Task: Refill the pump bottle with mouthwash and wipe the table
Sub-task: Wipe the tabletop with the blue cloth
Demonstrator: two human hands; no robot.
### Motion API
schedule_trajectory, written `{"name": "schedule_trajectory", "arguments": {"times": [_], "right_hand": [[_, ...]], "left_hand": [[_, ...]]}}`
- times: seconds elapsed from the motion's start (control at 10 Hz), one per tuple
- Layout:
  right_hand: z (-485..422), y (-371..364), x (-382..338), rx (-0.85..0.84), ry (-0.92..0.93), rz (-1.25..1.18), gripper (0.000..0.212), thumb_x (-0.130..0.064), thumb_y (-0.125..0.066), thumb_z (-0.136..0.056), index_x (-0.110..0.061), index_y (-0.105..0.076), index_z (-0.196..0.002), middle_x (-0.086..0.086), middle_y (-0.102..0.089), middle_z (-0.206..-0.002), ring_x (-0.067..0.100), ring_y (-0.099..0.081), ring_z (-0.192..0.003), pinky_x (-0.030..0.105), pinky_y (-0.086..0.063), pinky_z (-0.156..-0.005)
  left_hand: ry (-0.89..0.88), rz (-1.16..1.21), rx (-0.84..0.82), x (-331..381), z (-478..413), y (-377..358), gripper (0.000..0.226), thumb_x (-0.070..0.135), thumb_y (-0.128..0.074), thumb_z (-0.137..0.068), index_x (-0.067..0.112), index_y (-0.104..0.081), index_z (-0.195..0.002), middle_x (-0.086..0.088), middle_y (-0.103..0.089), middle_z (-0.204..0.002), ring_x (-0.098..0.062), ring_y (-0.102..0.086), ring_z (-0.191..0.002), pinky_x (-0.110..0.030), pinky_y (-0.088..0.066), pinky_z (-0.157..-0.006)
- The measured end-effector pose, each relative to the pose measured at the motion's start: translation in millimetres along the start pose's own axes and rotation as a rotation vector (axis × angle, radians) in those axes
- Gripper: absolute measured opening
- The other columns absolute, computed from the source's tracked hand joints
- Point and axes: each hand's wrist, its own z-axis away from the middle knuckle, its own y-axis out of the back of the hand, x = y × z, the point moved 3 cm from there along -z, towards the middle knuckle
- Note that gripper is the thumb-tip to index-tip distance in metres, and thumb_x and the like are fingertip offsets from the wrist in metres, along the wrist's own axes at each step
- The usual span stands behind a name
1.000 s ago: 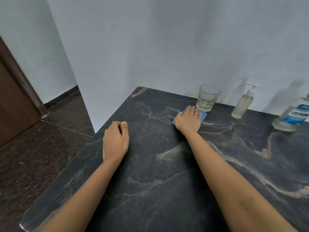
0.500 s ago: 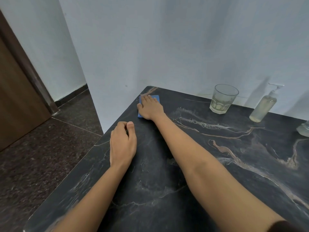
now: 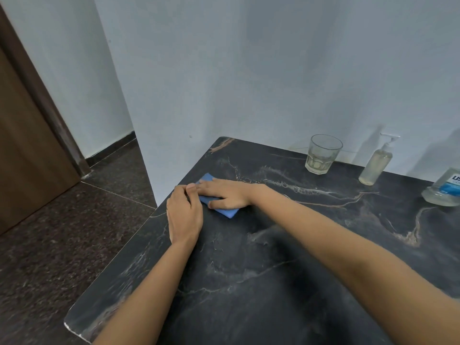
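Note:
My right hand (image 3: 225,194) lies flat on a folded blue cloth (image 3: 224,211) and presses it onto the dark marble table (image 3: 273,282) near the left edge. My left hand (image 3: 184,215) rests on the table right beside it, fingers curled in, touching the cloth's left end. The clear pump bottle (image 3: 375,164) with pale yellowish liquid stands by the wall at the back right. The mouthwash bottle (image 3: 445,189) with a blue label is cut off by the right frame edge.
A drinking glass (image 3: 322,155) with a little liquid stands by the wall left of the pump bottle. The table's left edge drops to a dark speckled floor (image 3: 62,232). A brown door (image 3: 27,135) is at far left.
My right hand slid the blue cloth from beside the glass to the far left corner, then back toward me to beside my left hand. The left hand stayed put.

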Motion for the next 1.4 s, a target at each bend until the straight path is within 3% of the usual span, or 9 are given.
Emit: {"name": "schedule_trajectory", "arguments": {"times": [0.2,0.3,0.4,0.6,0.7,0.8,0.9,1.2,1.4], "right_hand": [[60.5,26.3,28.9,0.226,-0.323,-0.189,0.055,-0.024,-0.056,-0.088,-0.020,-0.043,-0.142,0.009,-0.033,-0.152,0.024,-0.025,-0.143,0.035,-0.023,-0.112],[68.8,27.3,38.7,0.228,-0.503,-0.142,0.060,-0.037,-0.063,-0.085,-0.009,-0.046,-0.136,0.011,-0.053,-0.129,0.028,-0.051,-0.119,0.036,-0.043,-0.099],[65.0,27.2,39.4,0.241,-0.568,-0.237,0.058,-0.033,-0.071,-0.081,-0.005,-0.051,-0.128,0.009,-0.060,-0.115,0.023,-0.058,-0.103,0.032,-0.047,-0.088],[58.8,40.4,53.9,0.212,-0.647,-0.423,0.026,-0.020,-0.078,-0.071,-0.007,-0.069,-0.093,0.000,-0.066,-0.088,0.016,-0.061,-0.084,0.030,-0.050,-0.075],[68.1,68.4,83.3,0.481,-0.718,-0.459,0.014,-0.012,-0.073,-0.070,-0.013,-0.067,-0.082,0.001,-0.061,-0.077,0.016,-0.055,-0.074,0.021,-0.041,-0.057],[75.1,93.0,108.6,0.759,-0.737,-0.302,0.011,-0.005,-0.068,-0.069,-0.007,-0.068,-0.080,0.005,-0.059,-0.074,0.019,-0.053,-0.071,0.020,-0.035,-0.053],[77.3,110.6,140.9,0.949,-0.776,-0.116,0.019,0.000,-0.057,-0.075,-0.005,-0.069,-0.089,0.012,-0.066,-0.086,0.028,-0.059,-0.082,0.026,-0.041,-0.064],[54.2,60.8,157.5,0.784,-0.845,0.189,0.020,0.000,-0.046,-0.087,-0.001,-0.062,-0.099,0.019,-0.061,-0.102,0.036,-0.053,-0.100,0.038,-0.042,-0.071],[60.6,44.8,154.9,0.674,-0.836,0.016,0.026,0.002,-0.044,-0.083,-0.003,-0.063,-0.100,0.016,-0.063,-0.107,0.034,-0.057,-0.101,0.037,-0.047,-0.076]], "left_hand": [[-0.069,-0.120,-0.047,3.8,0.4,-2.9,0.036,0.042,-0.031,-0.100,0.016,-0.054,-0.088,0.001,-0.060,-0.087,-0.024,-0.055,-0.089,-0.047,-0.044,-0.087],[-0.122,-0.224,-0.098,5.6,-2.9,-10.6,0.036,0.041,-0.031,-0.101,0.016,-0.056,-0.095,0.000,-0.064,-0.092,-0.025,-0.056,-0.092,-0.044,-0.041,-0.089],[-0.118,-0.196,-0.120,11.0,-5.3,-18.5,0.036,0.041,-0.032,-0.101,0.015,-0.055,-0.095,-0.002,-0.062,-0.094,-0.026,-0.055,-0.095,-0.043,-0.043,-0.086],[-0.097,-0.084,-0.167,34.7,-5.8,-54.2,0.036,0.038,-0.036,-0.102,0.008,-0.053,-0.110,-0.008,-0.054,-0.112,-0.025,-0.044,-0.110,-0.034,-0.038,-0.086],[-0.043,-0.025,-0.080,36.9,-11.9,-65.9,0.039,0.035,-0.040,-0.101,0.003,-0.050,-0.121,-0.013,-0.050,-0.124,-0.028,-0.040,-0.119,-0.032,-0.035,-0.090],[-0.062,-0.109,-0.111,32.3,-13.3,-72.0,0.039,0.038,-0.041,-0.100,0.006,-0.052,-0.120,-0.010,-0.055,-0.121,-0.027,-0.041,-0.121,-0.036,-0.037,-0.096],[-0.163,-0.208,-0.192,25.6,-10.4,-80.9,0.034,0.041,-0.044,-0.098,0.013,-0.055,-0.112,-0.003,-0.060,-0.111,-0.021,-0.043,-0.119,-0.036,-0.042,-0.096],[-0.211,-0.265,-0.201,23.8,-14.4,-87.2,0.034,0.045,-0.044,-0.098,0.016,-0.055,-0.109,0.002,-0.061,-0.107,-0.016,-0.044,-0.115,-0.037,-0.043,-0.095],[-0.195,-0.243,-0.190,25.2,-13.0,-84.7,0.032,0.044,-0.044,-0.098,0.016,-0.056,-0.107,0.003,-0.061,-0.105,-0.015,-0.043,-0.115,-0.036,-0.043,-0.094]]}}
